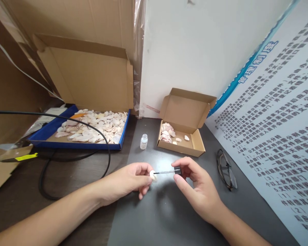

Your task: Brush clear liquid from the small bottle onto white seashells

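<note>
Between the thumb and fingers of my left hand (137, 179) is a small white seashell (153, 175). My right hand (195, 186) pinches the black cap of a thin brush applicator (178, 170). The brush stem points left, and its dark tip meets the shell or lies right in front of it. Beyond both hands stands a small clear bottle (143, 141) with a white label, uncapped and upright. Behind it to the right, an open brown cardboard box (181, 150) holds several shells (166, 131), some ribbed and reddish.
At the back left, a large blue-edged box (77, 146) is full of pale shells (100, 124). A black cable (110, 153) loops across the dark table beside my left forearm. Folded glasses (226, 169) lie at the right, near a printed poster (272, 119).
</note>
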{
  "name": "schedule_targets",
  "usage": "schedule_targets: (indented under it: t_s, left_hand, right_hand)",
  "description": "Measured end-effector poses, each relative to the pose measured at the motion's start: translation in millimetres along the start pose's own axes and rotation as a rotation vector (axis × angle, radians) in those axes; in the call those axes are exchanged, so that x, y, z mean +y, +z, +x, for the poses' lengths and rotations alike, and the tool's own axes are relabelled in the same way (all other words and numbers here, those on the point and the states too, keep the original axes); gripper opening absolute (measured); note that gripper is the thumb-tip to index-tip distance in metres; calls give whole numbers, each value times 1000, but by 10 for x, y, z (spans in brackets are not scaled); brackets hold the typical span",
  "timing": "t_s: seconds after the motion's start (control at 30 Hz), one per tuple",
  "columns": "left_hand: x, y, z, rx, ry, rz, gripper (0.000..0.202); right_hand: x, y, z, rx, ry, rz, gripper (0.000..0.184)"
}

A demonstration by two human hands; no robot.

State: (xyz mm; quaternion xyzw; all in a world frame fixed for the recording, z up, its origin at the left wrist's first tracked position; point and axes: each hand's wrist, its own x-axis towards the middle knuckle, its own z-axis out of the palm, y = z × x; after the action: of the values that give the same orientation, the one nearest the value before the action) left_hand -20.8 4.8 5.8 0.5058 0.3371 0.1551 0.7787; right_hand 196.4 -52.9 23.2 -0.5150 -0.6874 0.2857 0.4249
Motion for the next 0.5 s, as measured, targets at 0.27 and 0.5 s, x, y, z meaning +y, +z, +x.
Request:
schedule_targets:
  t_s: [0.27,0.5]
  left_hand:
    - [-30,-14,11,-10,-4,-30,19]
    - [5,6,-1,18,-37,-83,20]
  right_hand:
    - [-8,-28,14,3,4,1,11]
    - [-12,-15,19,29,34,-3,11]
